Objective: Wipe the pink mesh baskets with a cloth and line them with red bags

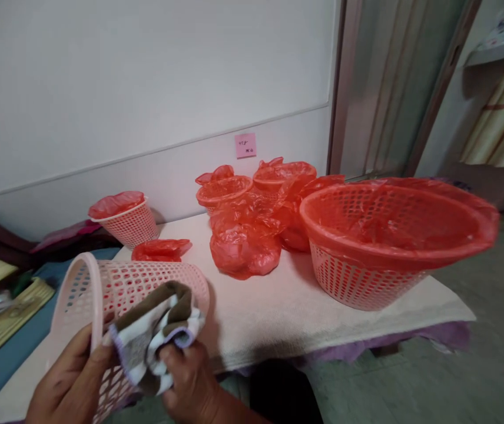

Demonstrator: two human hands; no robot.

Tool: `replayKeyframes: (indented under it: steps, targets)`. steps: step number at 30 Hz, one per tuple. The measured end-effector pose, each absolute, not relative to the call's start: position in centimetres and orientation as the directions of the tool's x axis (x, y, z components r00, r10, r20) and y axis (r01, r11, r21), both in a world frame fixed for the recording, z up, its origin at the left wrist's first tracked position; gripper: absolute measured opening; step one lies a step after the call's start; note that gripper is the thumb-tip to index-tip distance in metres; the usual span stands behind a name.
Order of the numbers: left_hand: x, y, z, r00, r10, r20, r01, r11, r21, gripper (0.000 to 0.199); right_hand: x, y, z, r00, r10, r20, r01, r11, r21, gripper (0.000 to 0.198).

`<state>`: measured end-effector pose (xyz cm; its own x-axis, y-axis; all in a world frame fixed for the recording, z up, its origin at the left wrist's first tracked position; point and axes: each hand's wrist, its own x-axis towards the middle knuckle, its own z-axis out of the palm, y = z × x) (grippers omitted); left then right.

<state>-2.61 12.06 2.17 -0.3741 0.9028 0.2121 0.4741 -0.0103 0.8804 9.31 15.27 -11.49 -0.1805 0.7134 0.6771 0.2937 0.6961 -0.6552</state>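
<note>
A pink perforated plastic basket (146,275) lies tipped on its side at the lower left, its mouth facing left. My left hand (73,374) grips its rim, with the thumb outside. Against the basket's side, my right hand (192,377) is closed on a striped cloth (157,333) in brown, white and grey with a purple edge. Part of the cloth is bunched up and hides some of the basket wall. Just behind the basket is a crumpled red plastic bag (159,250).
A large lined basket (367,277) stands at the right of the cloth-covered table (252,312). A small lined basket (131,227) is at back left. More lined baskets (223,191) and a bunched red bag (245,247) occupy the middle. A pink note (245,145) is on the wall.
</note>
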Motion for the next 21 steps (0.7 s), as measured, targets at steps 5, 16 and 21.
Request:
replayKeyframes:
  steps: [5, 16, 21]
  targets:
    - [-2.5, 12.3, 2.8, -0.4, 0.914, 0.069, 0.375, 0.095, 0.922, 0.055, 11.7, 19.3, -10.9, 0.212, 0.94, 0.266, 0.224, 0.219, -0.95, 0.043]
    - [2.8, 13.4, 5.1, -0.481, 0.862, 0.158, 0.371, 0.037, 0.928, 0.038, 8.3, 12.3, -10.4, -0.132, 0.83, 0.542, 0.044, 0.551, -0.833, 0.039]
    - [3.4, 14.6, 3.9, -0.466, 0.884, 0.025, 0.137, 0.045, 0.99, 0.023, 7.9, 12.6, -10.3, -0.077, 0.897, 0.434, -0.087, 0.428, -0.9, 0.046]
